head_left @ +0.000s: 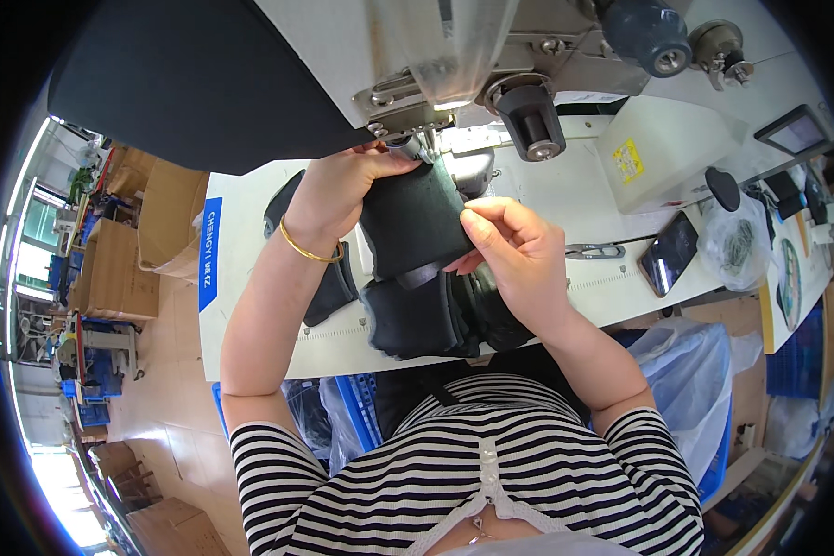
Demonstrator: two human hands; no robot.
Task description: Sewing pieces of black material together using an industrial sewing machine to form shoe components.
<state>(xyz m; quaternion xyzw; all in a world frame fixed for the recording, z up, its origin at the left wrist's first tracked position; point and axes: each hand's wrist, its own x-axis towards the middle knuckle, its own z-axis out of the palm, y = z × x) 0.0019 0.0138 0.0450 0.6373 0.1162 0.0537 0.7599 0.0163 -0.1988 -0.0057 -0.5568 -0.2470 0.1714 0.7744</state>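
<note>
A black fabric piece point(415, 221) is stretched between my hands, its far edge at the needle and presser foot point(421, 148) of a sewing machine. My left hand point(338, 185) pinches its far left corner, close beside the foot; some of those fingers are hidden behind the machine parts. At the right edge, my right hand point(521, 248) grips the piece between thumb and fingers. Nearer to me, a pile of black fabric pieces point(412, 320) lies at the table's front edge. More dark pieces point(332, 292) lie beneath and beside my left forearm.
The machine head point(343, 56) overhangs the white table point(259, 213). On the right are small metal snips point(595, 251), a phone point(669, 254) and a clear plastic bag point(738, 246). Below the table stand blue crates point(360, 408) with plastic liners. Cardboard boxes point(120, 269) stand at left.
</note>
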